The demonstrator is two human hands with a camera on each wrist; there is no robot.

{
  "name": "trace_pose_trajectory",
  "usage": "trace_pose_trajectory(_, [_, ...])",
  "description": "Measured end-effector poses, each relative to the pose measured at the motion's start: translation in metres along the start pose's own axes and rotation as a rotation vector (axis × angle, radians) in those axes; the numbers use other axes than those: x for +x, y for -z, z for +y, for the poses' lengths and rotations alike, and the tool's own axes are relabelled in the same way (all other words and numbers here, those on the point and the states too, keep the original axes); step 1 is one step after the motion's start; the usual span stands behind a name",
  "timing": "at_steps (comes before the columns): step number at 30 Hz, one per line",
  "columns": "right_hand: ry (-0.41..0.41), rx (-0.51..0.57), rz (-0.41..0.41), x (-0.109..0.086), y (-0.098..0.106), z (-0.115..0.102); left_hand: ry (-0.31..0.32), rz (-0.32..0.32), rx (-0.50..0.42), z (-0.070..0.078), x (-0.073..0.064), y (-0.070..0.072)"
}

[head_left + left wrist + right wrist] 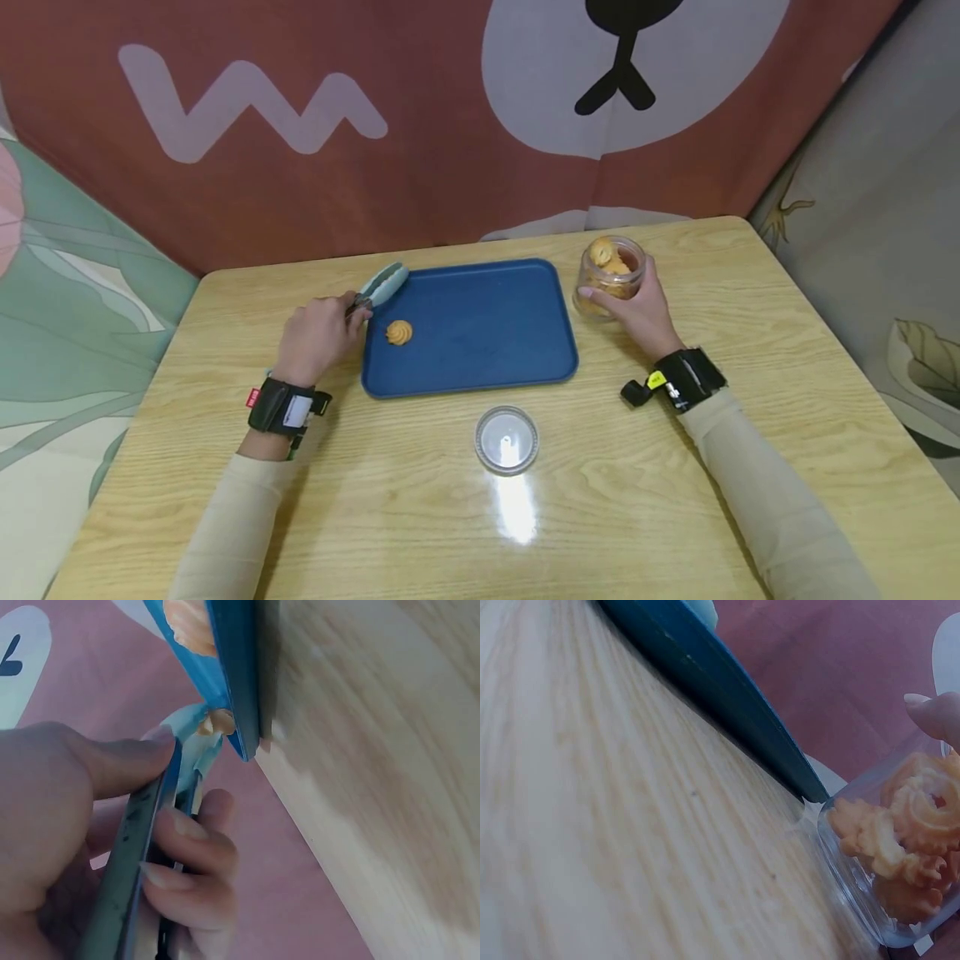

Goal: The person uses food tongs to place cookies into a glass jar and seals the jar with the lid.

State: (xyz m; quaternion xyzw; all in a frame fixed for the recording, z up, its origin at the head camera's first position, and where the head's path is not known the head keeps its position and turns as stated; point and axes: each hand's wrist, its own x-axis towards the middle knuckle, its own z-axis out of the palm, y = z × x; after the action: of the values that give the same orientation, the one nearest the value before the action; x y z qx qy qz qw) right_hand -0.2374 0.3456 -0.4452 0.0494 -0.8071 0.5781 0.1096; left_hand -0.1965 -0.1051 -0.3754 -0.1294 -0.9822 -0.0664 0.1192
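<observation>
My left hand (318,333) grips a pair of tongs (382,285) with pale blue tips, held at the far left corner of the blue tray (472,333). In the left wrist view a small piped cookie (217,721) shows at the tips; the head view hides it. Another swirled cookie (399,332) lies on the tray's left side. My right hand (647,310) holds a clear jar (592,287) beyond the tray's right edge, thumb and fingers around its side. Several cookies (892,832) fill the jar, and its mouth is uncovered.
A round clear lid (507,440) lies on the wooden table (420,508) in front of the tray. Behind the table hangs a reddish-brown cloth (435,183) with a cartoon print. Patterned fabric borders both sides.
</observation>
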Motion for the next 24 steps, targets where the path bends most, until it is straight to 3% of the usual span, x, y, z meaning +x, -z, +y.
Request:
trace_pose_trajectory(6, [0.013, 0.003, 0.002, 0.000, -0.001, 0.001, -0.010, 0.041, 0.000, -0.004, -0.002, 0.001])
trace_pose_trajectory(11, [-0.001, -0.001, -0.004, -0.002, 0.000, -0.004, -0.027, 0.047, -0.025, 0.002, 0.001, 0.005])
trace_pose_trajectory(18, [0.003, 0.022, -0.008, -0.011, 0.001, -0.030, -0.091, 0.073, -0.024, 0.025, 0.013, 0.012])
trace_pose_trajectory(24, [0.000, 0.024, -0.010, -0.004, 0.000, -0.013, -0.159, 0.096, -0.036, 0.053, 0.026, 0.018])
